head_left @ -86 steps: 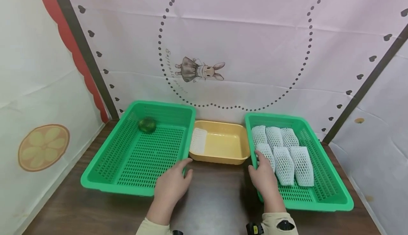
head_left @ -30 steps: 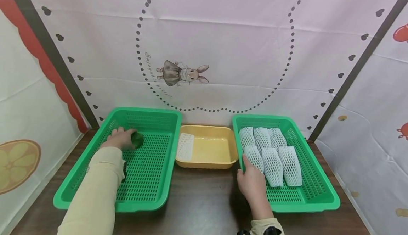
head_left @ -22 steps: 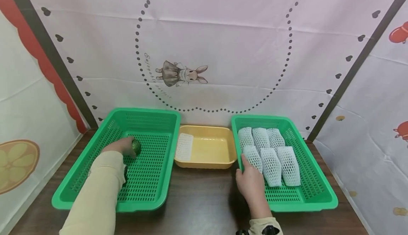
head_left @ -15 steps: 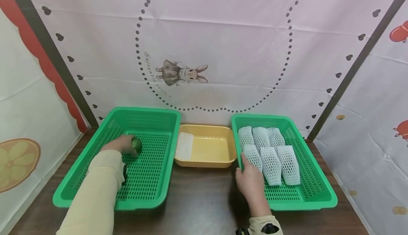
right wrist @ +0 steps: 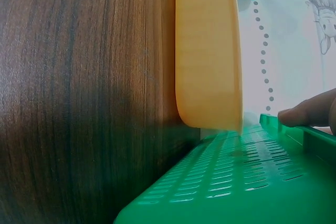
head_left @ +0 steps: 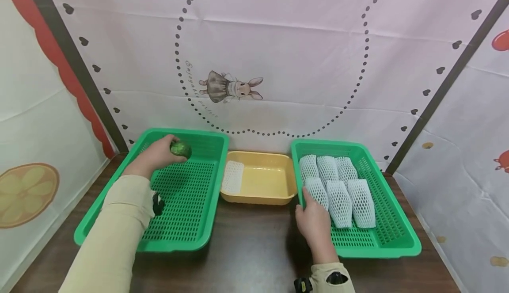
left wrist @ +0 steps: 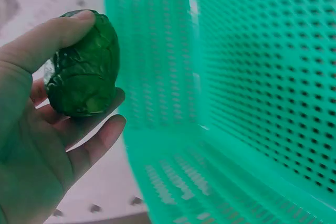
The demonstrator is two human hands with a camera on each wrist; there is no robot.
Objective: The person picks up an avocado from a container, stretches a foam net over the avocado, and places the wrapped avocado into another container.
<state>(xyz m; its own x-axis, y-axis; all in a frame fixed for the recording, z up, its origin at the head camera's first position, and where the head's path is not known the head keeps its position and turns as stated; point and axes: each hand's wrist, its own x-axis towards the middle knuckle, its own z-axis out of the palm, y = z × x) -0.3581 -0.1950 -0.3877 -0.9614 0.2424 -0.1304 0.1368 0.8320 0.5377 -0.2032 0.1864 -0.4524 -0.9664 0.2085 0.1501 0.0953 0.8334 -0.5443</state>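
A small, dark green, wrinkled cabbage-like vegetable [head_left: 181,150] is held by my left hand [head_left: 158,152] in the air over the back left of the left green basket [head_left: 183,245]. In the left wrist view, the thumb lies over the vegetable [left wrist: 86,72] and the fingers are beneath it. My right hand [head_left: 315,223] rests on the near left rim of the right green basket [head_left: 381,252]. Its index finger stretches forward along that rim; the remaining fingers are mostly hidden. Several white foam net sleeves [head_left: 362,202] lie in two rows inside this basket.
Between the baskets stands a yellow tray [head_left: 274,180] with a white foam net piece [head_left: 233,177] at its left end. Everything sits on a dark wooden table [head_left: 250,249]. A printed cloth wall [head_left: 278,63] rises close behind, with more cloth at both sides.
My left hand moved from the table side of the left basket into it, took hold of the green vegetable, then lifted it up and back. The right hand stays at its rim.
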